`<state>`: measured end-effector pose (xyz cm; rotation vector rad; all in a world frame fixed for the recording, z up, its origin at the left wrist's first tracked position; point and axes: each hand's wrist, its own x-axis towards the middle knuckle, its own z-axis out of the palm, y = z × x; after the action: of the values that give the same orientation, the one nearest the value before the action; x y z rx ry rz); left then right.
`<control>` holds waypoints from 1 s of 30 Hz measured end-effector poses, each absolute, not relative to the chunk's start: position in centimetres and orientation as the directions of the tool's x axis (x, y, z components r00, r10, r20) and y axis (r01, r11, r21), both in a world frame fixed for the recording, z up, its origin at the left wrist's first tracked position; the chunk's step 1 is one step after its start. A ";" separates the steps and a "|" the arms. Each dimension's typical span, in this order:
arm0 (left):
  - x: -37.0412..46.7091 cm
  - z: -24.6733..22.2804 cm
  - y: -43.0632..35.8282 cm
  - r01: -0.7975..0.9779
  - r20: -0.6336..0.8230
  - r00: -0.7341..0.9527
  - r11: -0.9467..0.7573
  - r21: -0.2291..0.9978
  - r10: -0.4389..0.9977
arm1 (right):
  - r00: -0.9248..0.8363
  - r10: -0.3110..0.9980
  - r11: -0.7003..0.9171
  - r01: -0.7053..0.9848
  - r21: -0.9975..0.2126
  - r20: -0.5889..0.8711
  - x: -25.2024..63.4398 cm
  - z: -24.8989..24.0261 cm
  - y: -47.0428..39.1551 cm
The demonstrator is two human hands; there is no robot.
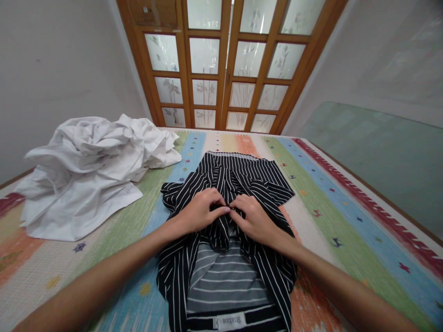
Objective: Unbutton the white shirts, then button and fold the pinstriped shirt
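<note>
A black shirt with white stripes [238,163] lies front up in the middle, its collar end toward me. Inside the open neck show its grey inner side and a white label [231,321]. My left hand [204,210] pinches the cloth at the shirt's front opening. Close beside it, my right hand [254,216] pinches the facing edge, and the fingertips of both hands nearly meet. Whatever small part sits between the fingertips is hidden.
A heap of crumpled white cloth [90,170] lies to the left. Beneath everything spreads a striped, multicoloured cloth [328,203]. Wooden doors with frosted panes [224,78] stand at the far end. A pale greenish panel [380,157] leans along the right wall.
</note>
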<state>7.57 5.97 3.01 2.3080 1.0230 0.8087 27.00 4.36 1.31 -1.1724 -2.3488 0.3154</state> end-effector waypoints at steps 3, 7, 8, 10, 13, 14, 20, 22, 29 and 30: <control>7.2 2.8 6.3 0.455 0.276 0.551 -0.561 0.692 0.787 | -0.489 0.805 0.593 0.659 -0.463 0.336 27.1 1.4 4.5; 7.2 2.5 6.3 0.403 0.212 0.544 -0.475 0.782 0.812 | -0.475 0.813 0.583 0.645 -0.494 0.338 27.1 1.5 4.6; 7.3 2.3 6.3 0.408 0.206 0.530 -0.460 0.788 0.823 | -0.477 0.812 0.583 0.645 -0.494 0.336 27.0 1.5 4.6; 7.4 2.1 6.2 0.420 0.193 0.513 -0.440 0.794 0.836 | -0.490 0.806 0.591 0.637 -0.495 0.333 26.9 1.5 4.5; 7.4 1.9 6.2 0.408 0.188 0.525 -0.439 0.800 0.830 | -0.516 0.792 0.609 0.621 -0.493 0.327 26.9 1.4 4.4; 7.4 1.9 6.2 0.402 0.187 0.528 -0.438 0.804 0.828 | -0.521 0.788 0.613 0.620 -0.489 0.327 26.9 1.3 4.4; 7.3 1.6 6.8 0.332 0.098 0.534 -0.315 0.889 0.840 | -0.529 0.777 0.629 0.633 -0.451 0.342 26.9 1.2 4.4; 7.3 1.4 7.1 0.293 0.044 0.546 -0.240 0.926 0.837 | -0.530 0.774 0.633 0.633 -0.446 0.346 26.8 1.1 4.4; 7.6 1.1 7.0 0.171 0.033 0.535 -0.146 0.974 0.844 | -0.582 0.745 0.665 0.610 -0.431 0.325 27.0 0.9 4.4; 7.6 1.0 6.9 0.175 0.046 0.527 -0.161 0.971 0.849 | -0.591 0.743 0.667 0.608 -0.432 0.315 27.0 0.8 4.4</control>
<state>7.65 6.90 1.03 1.6531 0.8808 0.7554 26.98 4.38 0.81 -1.0490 -2.4106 0.3854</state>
